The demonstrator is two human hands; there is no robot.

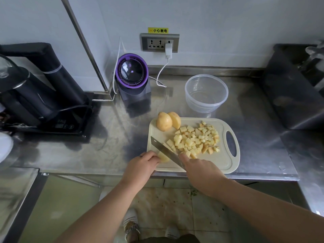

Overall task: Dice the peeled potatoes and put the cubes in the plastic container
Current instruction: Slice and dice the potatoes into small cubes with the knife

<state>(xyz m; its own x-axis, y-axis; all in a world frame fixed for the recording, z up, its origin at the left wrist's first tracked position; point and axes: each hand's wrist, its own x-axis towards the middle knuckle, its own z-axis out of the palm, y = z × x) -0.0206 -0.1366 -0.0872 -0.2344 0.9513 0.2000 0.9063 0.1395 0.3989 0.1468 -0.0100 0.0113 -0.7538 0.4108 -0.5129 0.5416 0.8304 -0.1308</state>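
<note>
A pale cutting board [226, 160] lies on the steel counter. My left hand [140, 168] holds a piece of peeled potato [164, 157] at the board's near left corner. My right hand [201, 170] grips a cleaver [165, 149], index finger along the blade, which stands just right of the piece. A heap of potato cubes [197, 139] covers the board's middle. Two larger potato pieces [167, 121] sit at the far left corner. The clear plastic container [206, 92] stands empty behind the board.
A purple-rimmed appliance [132, 76] stands at the back left, with a white cable [162, 72] running to a wall socket [160, 43]. A black kettle set [33, 95] fills the left side. A dark steel box [294, 92] sits at the right.
</note>
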